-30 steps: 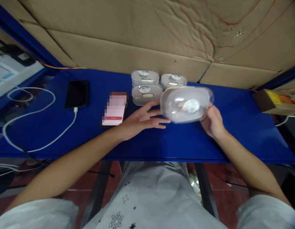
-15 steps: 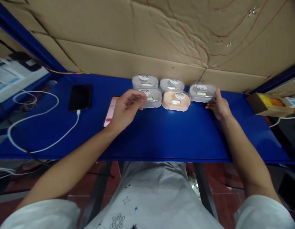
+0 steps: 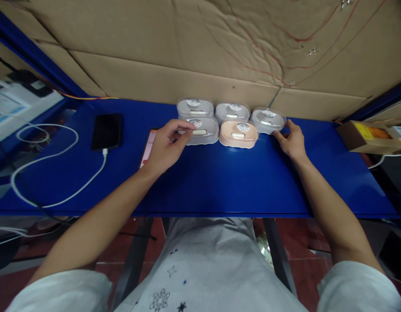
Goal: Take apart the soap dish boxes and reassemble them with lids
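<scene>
The right-end grey lidded box [image 3: 268, 120] sits on the blue table [image 3: 233, 186], its right end between the right hand's [image 3: 293, 142] thumb and fingers. The left hand's [image 3: 168, 145] thumb and index finger, narrowly spaced, overlap the front-left grey box [image 3: 203, 135]; contact is unclear. Altogether: 4 grey boxes, 1 peach box [image 3: 238, 135], 2 phones [image 3: 106, 131].

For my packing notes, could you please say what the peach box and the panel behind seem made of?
Peach box: probably glossy plastic, from its even colour and bright highlights. Panel: likely matt cardboard, judging by its brown colour, creases and fold lines.
</scene>
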The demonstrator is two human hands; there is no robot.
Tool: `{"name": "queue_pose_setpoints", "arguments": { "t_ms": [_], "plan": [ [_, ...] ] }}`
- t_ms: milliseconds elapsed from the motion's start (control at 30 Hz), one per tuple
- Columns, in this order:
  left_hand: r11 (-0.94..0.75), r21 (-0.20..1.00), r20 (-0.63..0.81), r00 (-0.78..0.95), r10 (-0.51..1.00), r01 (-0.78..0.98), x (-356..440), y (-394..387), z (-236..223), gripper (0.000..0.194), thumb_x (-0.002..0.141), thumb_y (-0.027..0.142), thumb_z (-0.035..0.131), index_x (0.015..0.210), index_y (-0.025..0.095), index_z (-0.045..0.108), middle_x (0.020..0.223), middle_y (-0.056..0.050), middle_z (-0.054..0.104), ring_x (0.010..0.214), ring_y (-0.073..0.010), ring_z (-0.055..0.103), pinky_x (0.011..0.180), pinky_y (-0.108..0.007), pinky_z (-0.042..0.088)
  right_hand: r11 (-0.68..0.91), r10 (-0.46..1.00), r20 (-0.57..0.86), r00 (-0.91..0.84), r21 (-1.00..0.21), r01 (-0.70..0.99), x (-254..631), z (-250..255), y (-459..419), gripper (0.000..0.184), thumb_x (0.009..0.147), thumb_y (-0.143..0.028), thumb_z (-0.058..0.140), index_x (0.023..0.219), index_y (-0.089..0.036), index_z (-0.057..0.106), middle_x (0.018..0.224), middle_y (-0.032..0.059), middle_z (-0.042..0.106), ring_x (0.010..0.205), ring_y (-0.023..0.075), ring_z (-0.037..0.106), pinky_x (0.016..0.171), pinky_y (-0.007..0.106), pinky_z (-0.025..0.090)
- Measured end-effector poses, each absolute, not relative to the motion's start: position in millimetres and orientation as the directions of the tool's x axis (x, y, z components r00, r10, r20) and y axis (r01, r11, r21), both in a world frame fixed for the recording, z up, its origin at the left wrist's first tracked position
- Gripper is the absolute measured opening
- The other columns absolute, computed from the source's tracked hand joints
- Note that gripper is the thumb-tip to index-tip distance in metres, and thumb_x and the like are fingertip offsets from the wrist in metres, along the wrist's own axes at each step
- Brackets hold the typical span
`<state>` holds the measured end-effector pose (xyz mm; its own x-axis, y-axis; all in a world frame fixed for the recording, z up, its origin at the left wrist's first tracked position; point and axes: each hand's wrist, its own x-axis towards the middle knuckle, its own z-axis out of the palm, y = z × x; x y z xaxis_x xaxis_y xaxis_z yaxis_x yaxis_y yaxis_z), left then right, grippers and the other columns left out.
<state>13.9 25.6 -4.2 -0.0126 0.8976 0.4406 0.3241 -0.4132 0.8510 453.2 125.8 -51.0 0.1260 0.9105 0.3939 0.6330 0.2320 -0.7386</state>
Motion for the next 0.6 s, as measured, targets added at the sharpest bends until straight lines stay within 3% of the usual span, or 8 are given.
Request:
{"name": "queue_pose_setpoints", "arguments": {
  "t_ms": [100, 200, 300, 433, 500, 600],
  "plan": [
    [-0.451, 0.812, 0.479, 0.017, 0.878, 0.371, 15, 23, -2, 0.013, 0.099, 0.041, 0.075, 0.104, 0.029, 0.078, 0.122, -0.004, 0.077, 0.119, -0.0258, 0.07, 0.095, -0.041, 0.058, 0.24, 0.846, 0.512, 0.147, -0.613, 0.752, 447, -44, 117, 0.062, 0.089, -0.049, 0.08, 0.139, -0.015, 0.064, 0.142, 0.0228, 0.061, 0.094, 0.0293, 0.076, 0.093, 0.06, 0.066],
    [-0.476, 0.785, 0.502, 0.044, 0.864, 0.397, 15, 22, 0, 0.014, 0.1, 0.042, 0.074, 0.104, 0.03, 0.077, 0.125, -0.005, 0.076, 0.122, -0.0268, 0.069, 0.094, -0.041, 0.058, 0.345, 0.823, 0.566, 0.039, -0.554, 0.758, 430, -31, 100, 0.053, 0.099, -0.051, 0.07, 0.14, -0.018, 0.064, 0.147, 0.0226, 0.059, 0.117, 0.0361, 0.073, 0.104, 0.063, 0.06],
    [-0.49, 0.771, 0.515, 0.053, 0.856, 0.406, 16, 21, 0, 0.013, 0.1, 0.039, 0.072, 0.106, 0.029, 0.077, 0.124, -0.005, 0.077, 0.122, -0.026, 0.07, 0.094, -0.039, 0.058, 0.503, 0.799, 0.565, -0.205, -0.441, 0.743, 406, -21, 79, 0.052, 0.104, -0.053, 0.065, 0.148, -0.027, 0.062, 0.162, 0.0175, 0.056, 0.151, 0.0404, 0.054, 0.125, 0.065, 0.044],
    [-0.49, 0.772, 0.506, 0.075, 0.859, 0.406, 18, 20, -1, 0.013, 0.101, 0.036, 0.071, 0.107, 0.026, 0.077, 0.12, -0.006, 0.079, 0.115, -0.0243, 0.073, 0.094, -0.038, 0.057, 0.679, 0.723, 0.419, -0.55, -0.282, 0.678, 380, -19, 57, 0.069, 0.105, -0.058, 0.064, 0.165, -0.031, 0.046, 0.175, 0.0161, 0.046, 0.164, 0.0445, 0.038, 0.13, 0.073, 0.029],
    [-0.483, 0.786, 0.482, 0.107, 0.869, 0.385, 21, 18, -3, 0.014, 0.101, 0.037, 0.072, 0.109, 0.026, 0.076, 0.118, -0.006, 0.079, 0.111, -0.0236, 0.073, 0.095, -0.038, 0.057, 0.715, 0.692, 0.406, -0.597, -0.274, 0.643, 375, -19, 53, 0.068, 0.101, -0.061, 0.071, 0.159, -0.032, 0.052, 0.166, 0.0164, 0.055, 0.162, 0.0464, 0.041, 0.128, 0.074, 0.03],
    [-0.517, 0.79, 0.469, 0.216, 0.856, 0.33, 24, 13, -4, 0.02, 0.1, 0.037, 0.074, 0.116, 0.025, 0.075, 0.122, -0.007, 0.077, 0.115, -0.024, 0.072, 0.094, -0.036, 0.058, 0.757, 0.651, 0.451, -0.611, -0.333, 0.562, 374, -15, 48, 0.053, 0.094, -0.062, 0.081, 0.136, -0.032, 0.067, 0.141, 0.014, 0.068, 0.15, 0.0443, 0.055, 0.122, 0.069, 0.043]
  ]
}}
